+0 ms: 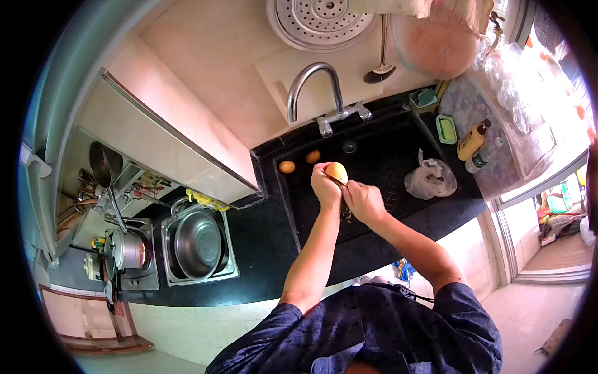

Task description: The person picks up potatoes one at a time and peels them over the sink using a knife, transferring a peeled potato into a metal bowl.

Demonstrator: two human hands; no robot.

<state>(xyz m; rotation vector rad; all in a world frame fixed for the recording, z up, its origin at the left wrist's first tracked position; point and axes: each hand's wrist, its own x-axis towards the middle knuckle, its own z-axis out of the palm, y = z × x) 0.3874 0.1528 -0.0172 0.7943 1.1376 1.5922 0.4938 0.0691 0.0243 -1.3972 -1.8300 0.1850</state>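
Observation:
My left hand (326, 189) is wrapped round a yellow potato (336, 172), whose pale top shows above the fingers. My right hand (365, 201) closes on a thin bladed tool (340, 183) that lies against the near side of the potato; its handle is hidden in the fist. Both hands are close together over the black sink (398, 215). Beyond my left hand, two brown-skinned potatoes, one at the left wall (286, 167) and one nearer the drain (313, 156), lie in the sink. Small scraps of peel (346, 215) show below my wrists.
A curved faucet (316, 68) arches over the sink's back edge. At the sink's right sits a plastic bag (431, 179). Further right stand a yellow pump bottle (473, 140) and a clear bottle (484, 156). Leftward are a steel basin (200, 243) and a pot (128, 249) on the stove.

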